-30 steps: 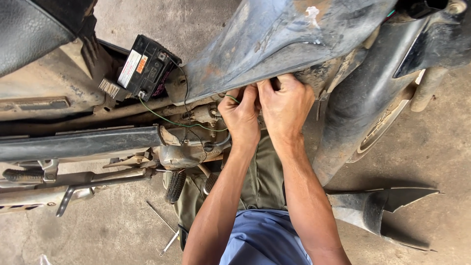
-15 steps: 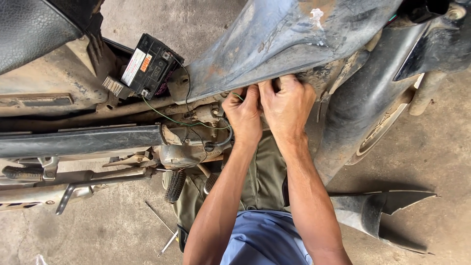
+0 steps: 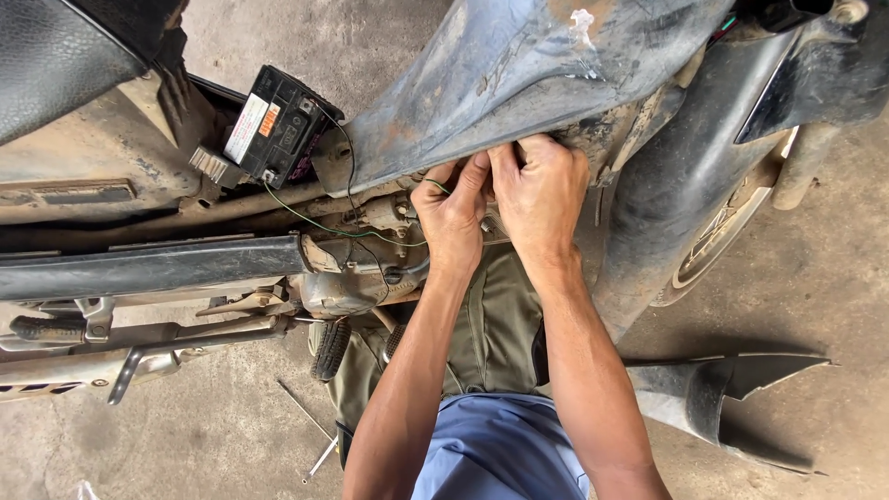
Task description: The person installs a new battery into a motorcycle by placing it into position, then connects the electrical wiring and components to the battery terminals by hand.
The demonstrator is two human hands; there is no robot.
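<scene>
Both of our hands are up under the lower edge of the motorcycle's dusty grey body panel, right where it meets the frame. Our left hand has its fingers curled and its thumb and forefinger pressed together, pinching what looks like a thin green wire or a small connector; the exact piece is hidden between the fingertips. Our right hand sits touching the left, fingers bent and tucked beneath the panel's edge, so we cannot tell whether they grip something or only brace the panel.

The green wire runs leftward from our hands along the frame toward the black battery, which leans tilted out of its bay near the upper left of the bike, beside the black seat. The rear wheel and its mudguard stand just to the right of our hands.

We judge the step in hand to be fine work at the wiring under the panel. The next move calls for a steady pinch and little pull, since the wire is thin and the view beneath the panel is poor.

On the concrete floor, a loose black fairing piece lies at the lower right, and a slim screwdriver lies near our knee.
</scene>
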